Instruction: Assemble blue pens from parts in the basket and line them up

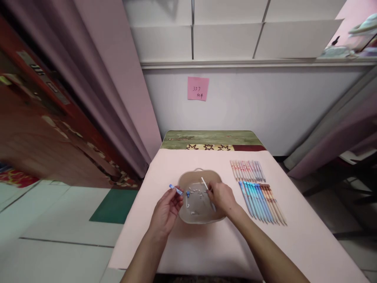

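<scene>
My left hand (166,212) pinches a short blue pen part (176,190) between thumb and fingertips, just beyond the left rim of a grey-beige plastic basin (183,177). Over the basin's right side my right hand (222,195) is closed on a thin white stick (204,182), which points up and left; its lower end is hidden by the fingers. Inside the basin lie several small white pieces (193,213) and a small blue piece (188,193). Another slim part lies near the right wall, partly covered by my right hand.
Right of the basin, several pale patterned pens (247,170) lie in a row. Nearer me is a second row of blue pens (255,202) and brown-topped pens (273,204). A pink cloth (141,239) covers the table. A pink note (198,89) is on the wall behind.
</scene>
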Action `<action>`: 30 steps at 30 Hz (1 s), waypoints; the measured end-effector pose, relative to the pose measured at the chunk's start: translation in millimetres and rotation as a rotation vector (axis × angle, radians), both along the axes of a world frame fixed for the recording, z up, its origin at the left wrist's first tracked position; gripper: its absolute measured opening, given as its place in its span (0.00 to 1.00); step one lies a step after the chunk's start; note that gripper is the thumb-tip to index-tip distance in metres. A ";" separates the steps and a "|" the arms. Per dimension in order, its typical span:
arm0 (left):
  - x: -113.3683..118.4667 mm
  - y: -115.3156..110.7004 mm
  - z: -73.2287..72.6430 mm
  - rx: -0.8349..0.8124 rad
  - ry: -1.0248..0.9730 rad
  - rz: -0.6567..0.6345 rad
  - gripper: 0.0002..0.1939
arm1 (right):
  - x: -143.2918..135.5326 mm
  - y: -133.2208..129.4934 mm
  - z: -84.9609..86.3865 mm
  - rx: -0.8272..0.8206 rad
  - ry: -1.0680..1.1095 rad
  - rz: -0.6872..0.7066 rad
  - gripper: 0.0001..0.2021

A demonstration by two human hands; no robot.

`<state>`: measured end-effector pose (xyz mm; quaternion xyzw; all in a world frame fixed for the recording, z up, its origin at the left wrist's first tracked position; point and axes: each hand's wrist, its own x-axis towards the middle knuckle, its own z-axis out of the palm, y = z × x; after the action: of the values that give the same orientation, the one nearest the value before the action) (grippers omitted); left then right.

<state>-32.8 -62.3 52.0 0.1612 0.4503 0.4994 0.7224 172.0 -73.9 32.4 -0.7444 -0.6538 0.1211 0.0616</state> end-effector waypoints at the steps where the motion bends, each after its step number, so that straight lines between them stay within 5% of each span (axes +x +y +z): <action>1: 0.9 -0.8 -0.2 -0.004 -0.005 -0.006 0.06 | -3.4 3.4 -2.7 -0.018 -0.036 0.001 0.11; 8: -6.0 -3.0 -6.3 -0.020 -0.033 0.008 0.05 | -8.7 27.1 -17.9 -0.052 -0.076 0.012 0.13; 20: -13.4 1.4 -3.1 -0.092 -0.075 0.029 0.08 | -5.9 20.5 -17.1 -0.015 0.079 0.079 0.11; 30: -20.3 0.8 -0.1 -0.083 -0.092 0.039 0.06 | 8.5 36.7 -10.3 -0.030 -0.005 0.059 0.13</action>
<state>-53.2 -61.5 51.9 0.0991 0.4402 0.5012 0.7384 180.5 -37.2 22.1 -0.7261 -0.6735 0.1309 0.0450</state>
